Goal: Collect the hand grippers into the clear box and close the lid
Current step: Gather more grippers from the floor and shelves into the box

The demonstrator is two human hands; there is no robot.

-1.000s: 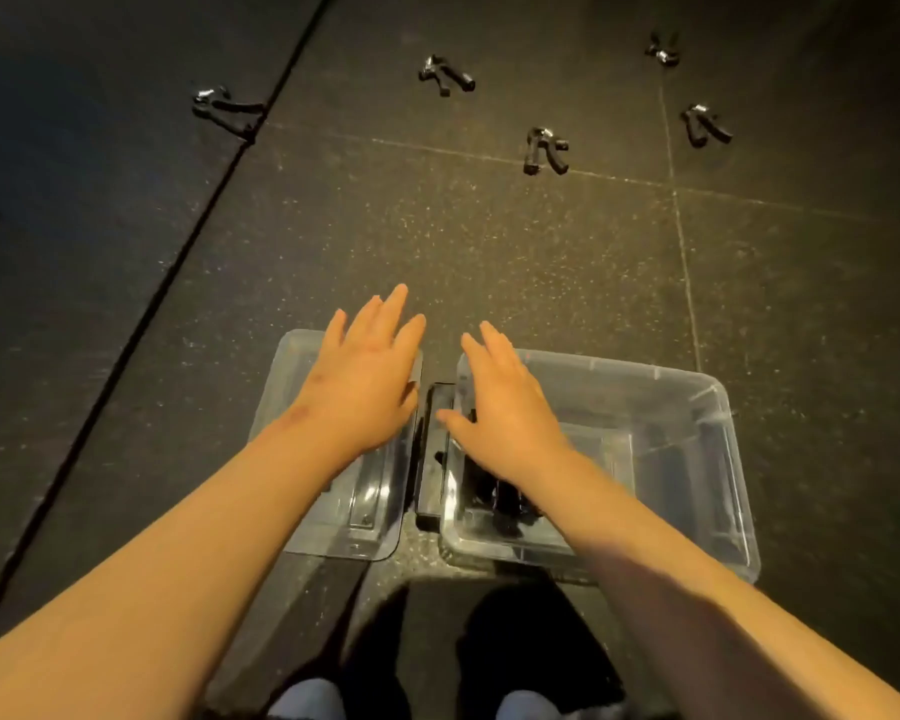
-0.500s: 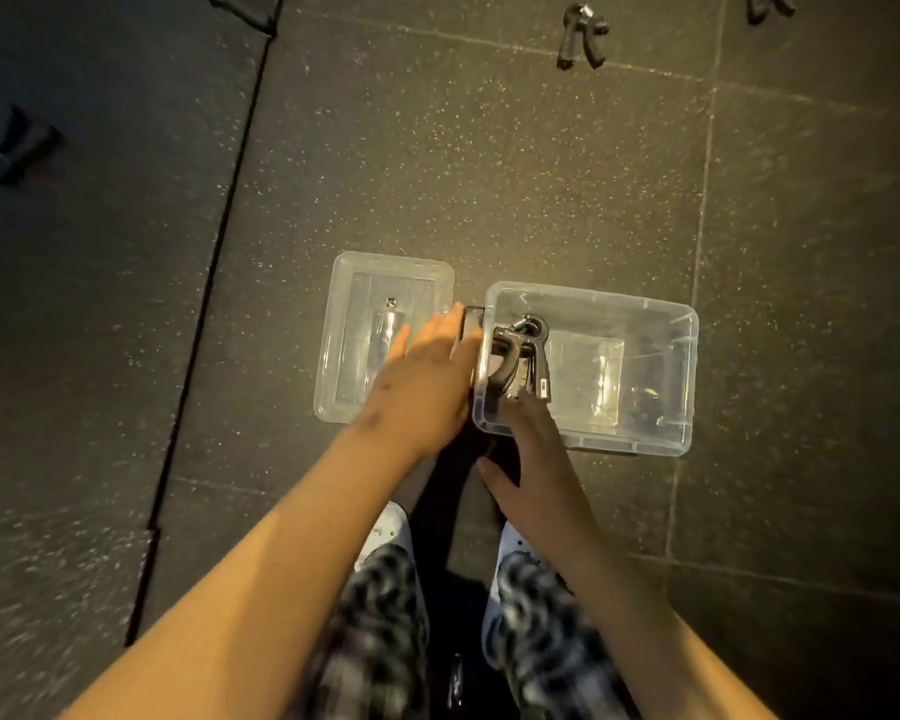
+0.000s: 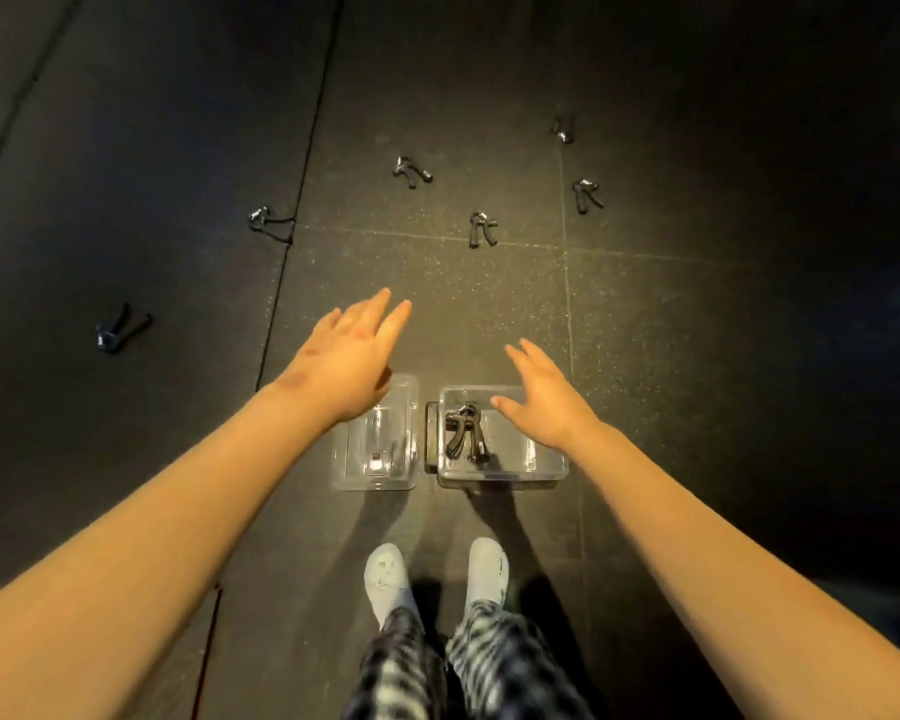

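Observation:
The clear box [image 3: 546, 467] stands open on the dark floor in front of my feet, with black hand grippers [image 3: 464, 431] lying in its left end. Its clear lid [image 3: 375, 459] lies flat just left of it. My left hand [image 3: 352, 356] hovers above the lid's far edge, fingers spread and empty. Over the box's far right corner, my right hand [image 3: 544, 394] is also empty with fingers apart. Several more hand grippers lie scattered farther out: one [image 3: 481, 229] straight ahead, one [image 3: 410, 171] beyond it, one [image 3: 586, 195] to the right.
Other hand grippers lie at the far right [image 3: 564, 129], at the left on a floor seam [image 3: 270, 224], and far left [image 3: 118, 330]. My feet in pale socks [image 3: 385, 574] stand just behind the box. The floor is dark speckled rubber tiles.
I have stood up, so the box and lid look smaller and farther away. Both hands have lifted from the box and now reach forward, empty. The grippers stay in the box.

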